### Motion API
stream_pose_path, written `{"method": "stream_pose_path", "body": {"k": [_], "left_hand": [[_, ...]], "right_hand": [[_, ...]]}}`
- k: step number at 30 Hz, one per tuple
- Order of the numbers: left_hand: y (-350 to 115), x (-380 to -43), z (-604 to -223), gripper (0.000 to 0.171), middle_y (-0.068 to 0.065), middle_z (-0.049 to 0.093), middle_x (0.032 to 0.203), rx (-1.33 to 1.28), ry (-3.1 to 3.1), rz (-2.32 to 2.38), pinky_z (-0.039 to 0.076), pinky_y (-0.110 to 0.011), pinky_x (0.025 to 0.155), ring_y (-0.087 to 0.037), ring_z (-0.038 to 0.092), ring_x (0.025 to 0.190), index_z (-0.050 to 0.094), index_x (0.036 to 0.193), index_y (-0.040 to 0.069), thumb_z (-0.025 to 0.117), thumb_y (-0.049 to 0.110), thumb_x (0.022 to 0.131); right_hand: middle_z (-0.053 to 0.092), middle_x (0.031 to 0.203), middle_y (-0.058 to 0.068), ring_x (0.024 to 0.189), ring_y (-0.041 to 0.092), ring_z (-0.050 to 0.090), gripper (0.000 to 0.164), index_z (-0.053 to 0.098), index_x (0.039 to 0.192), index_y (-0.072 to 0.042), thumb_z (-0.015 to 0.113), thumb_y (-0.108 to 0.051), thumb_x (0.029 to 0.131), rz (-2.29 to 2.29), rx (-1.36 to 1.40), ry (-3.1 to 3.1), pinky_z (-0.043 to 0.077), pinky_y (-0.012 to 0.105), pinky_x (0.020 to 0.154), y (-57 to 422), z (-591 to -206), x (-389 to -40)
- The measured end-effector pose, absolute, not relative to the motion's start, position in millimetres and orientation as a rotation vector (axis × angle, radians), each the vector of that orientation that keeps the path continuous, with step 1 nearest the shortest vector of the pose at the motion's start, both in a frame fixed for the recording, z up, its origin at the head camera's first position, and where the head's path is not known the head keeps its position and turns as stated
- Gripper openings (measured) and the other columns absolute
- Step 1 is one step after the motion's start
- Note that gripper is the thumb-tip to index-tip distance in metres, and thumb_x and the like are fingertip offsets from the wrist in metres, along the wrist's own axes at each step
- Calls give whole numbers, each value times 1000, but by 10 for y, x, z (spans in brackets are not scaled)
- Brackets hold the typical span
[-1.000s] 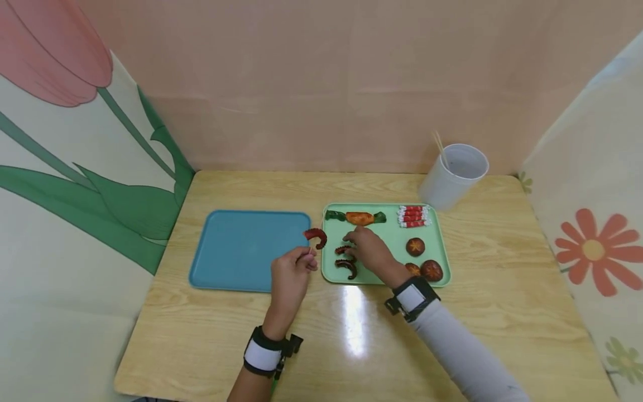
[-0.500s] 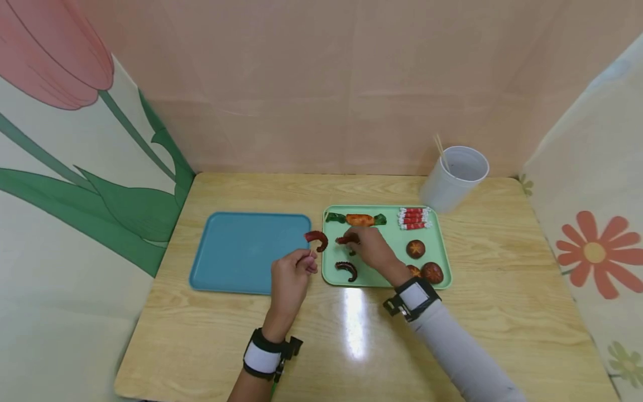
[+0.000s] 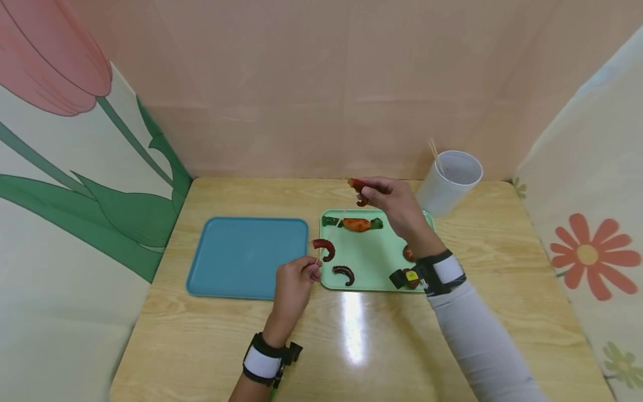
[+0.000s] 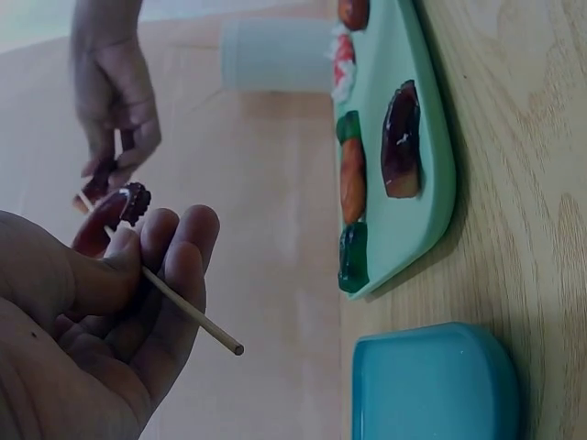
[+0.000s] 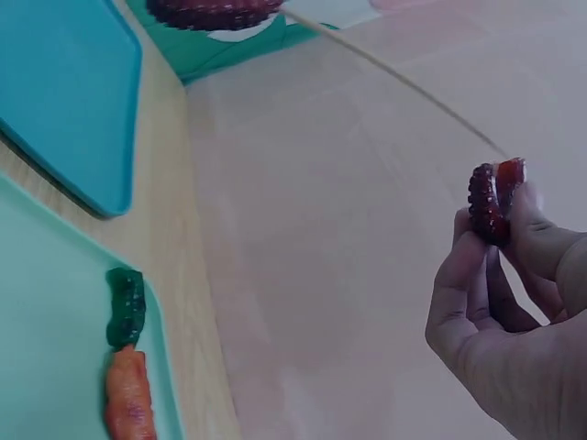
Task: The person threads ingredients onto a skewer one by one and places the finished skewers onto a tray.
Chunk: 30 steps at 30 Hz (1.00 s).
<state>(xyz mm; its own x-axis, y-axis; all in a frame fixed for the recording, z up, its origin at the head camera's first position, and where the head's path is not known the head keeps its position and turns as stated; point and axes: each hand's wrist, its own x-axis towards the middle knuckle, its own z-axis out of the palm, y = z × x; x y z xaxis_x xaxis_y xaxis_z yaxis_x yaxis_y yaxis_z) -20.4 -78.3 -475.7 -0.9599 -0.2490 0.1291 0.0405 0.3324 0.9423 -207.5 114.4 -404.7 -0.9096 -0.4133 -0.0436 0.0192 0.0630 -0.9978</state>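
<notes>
My left hand (image 3: 295,285) pinches a thin wooden skewer (image 4: 193,312), whose blunt end sticks out past the fingers in the left wrist view. Threaded on the skewer, just above the fingers, is a curled dark-red octopus tentacle (image 3: 327,245). My right hand (image 3: 399,206) pinches a second tentacle (image 5: 486,206) between thumb and fingertips, raised above the green tray's far edge. In the right wrist view the skewer's tip reaches this tentacle's end; whether it has pierced it, I cannot tell. A third tentacle (image 3: 344,271) lies on the green tray (image 3: 372,257).
An orange piece with green ends (image 3: 356,224) lies at the green tray's back. Brown mushrooms (image 3: 408,253) are partly hidden by my right arm. Red-and-white sticks (image 4: 344,64) show in the left wrist view. A blue tray (image 3: 246,257) stands left; a white cup (image 3: 444,192) holds skewers.
My right hand has picked up a tentacle from the green tray and lifted it up and away, toward the back. My left hand has shifted only slightly, still holding the skewer.
</notes>
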Motion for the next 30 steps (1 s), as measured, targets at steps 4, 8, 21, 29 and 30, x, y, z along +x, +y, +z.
{"method": "stream_pose_path", "body": {"k": [4, 8, 21, 29, 30], "left_hand": [[-783, -218, -4750, 10, -20, 76, 88, 178, -2364, -1662, 62, -31, 62, -21, 70, 71, 74, 96, -12, 65, -12, 92], [-789, -232, -4746, 11, -19, 76, 88, 171, -2383, -1621, 61, -26, 61, -21, 71, 71, 74, 98, -11, 65, -13, 92], [-809, -237, -4756, 11, -17, 77, 86, 165, -2405, -1509, 59, -22, 60, -19, 72, 69, 76, 97, -9, 66, -12, 92], [-793, -272, -4721, 11, -18, 77, 87, 142, -2358, -1528, 59, -21, 60, -20, 71, 69, 76, 96, -8, 67, -10, 92], [-790, -278, -4712, 10, -17, 77, 86, 145, -2358, -1523, 59, -20, 60, -19, 71, 69, 77, 96, -7, 67, -9, 92]], "right_hand": [[76, 110, 0, 93, 17, 73, 36, 70, 128, -1, 67, -21, 98, -1955, -411, 2010, 60, 26, 87, 1137, -3996, -2070], [77, 111, 4, 91, 16, 73, 35, 71, 126, -1, 69, -20, 97, -1956, -432, 2010, 61, 28, 86, 1111, -3984, -2041], [76, 108, 3, 94, 23, 73, 28, 71, 123, -5, 70, -17, 98, -1838, -427, 2072, 59, 28, 89, 1083, -3995, -1991], [73, 106, -4, 97, 14, 70, 25, 68, 118, -1, 72, -13, 96, -1767, -391, 2002, 57, 30, 92, 1018, -3968, -1905], [72, 109, -4, 99, 13, 69, 24, 69, 117, -1, 72, -13, 96, -1753, -395, 1999, 57, 29, 92, 1004, -3977, -1888]]}}
